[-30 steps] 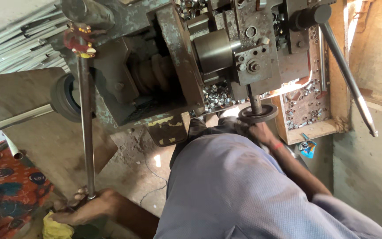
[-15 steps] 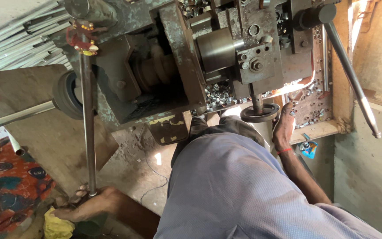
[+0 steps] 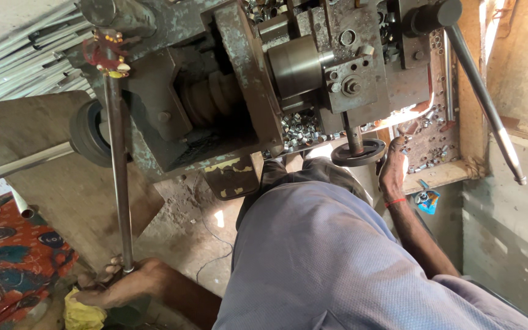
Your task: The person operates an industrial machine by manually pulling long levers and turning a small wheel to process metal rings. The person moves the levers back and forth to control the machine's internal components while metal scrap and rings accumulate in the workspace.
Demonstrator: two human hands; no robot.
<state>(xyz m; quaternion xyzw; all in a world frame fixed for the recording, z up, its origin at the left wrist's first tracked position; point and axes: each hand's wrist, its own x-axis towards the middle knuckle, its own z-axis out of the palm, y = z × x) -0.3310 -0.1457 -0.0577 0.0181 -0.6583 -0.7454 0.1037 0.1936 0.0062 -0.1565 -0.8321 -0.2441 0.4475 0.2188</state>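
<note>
**Right hand slides off the handwheel to the tray edge**

Sliding away from the small black handwheel (image 3: 357, 153) it covered a second ago, the right hand (image 3: 393, 168) now sits just to the wheel's right, palm flat and fingers loosely extended against the wooden tray (image 3: 438, 174) of small metal rings; it clasps nothing. A red thread circles its wrist. Just above that hand hangs the grey machine head (image 3: 349, 73), and well out to its right a long steel lever (image 3: 484, 104) slants down, untouched.

Meanwhile the left hand (image 3: 123, 284) stays low, fingers wrapped closed around the foot of a long upright steel rod (image 3: 119, 177), whose top, far above the grip, carries a red fitting (image 3: 106, 52). Just below this hand lies a yellow cloth (image 3: 84, 315), and beyond it, to the left, a patterned orange fabric (image 3: 13, 256). Between the two hands spreads the person's grey-blue garment (image 3: 337, 256).
</note>
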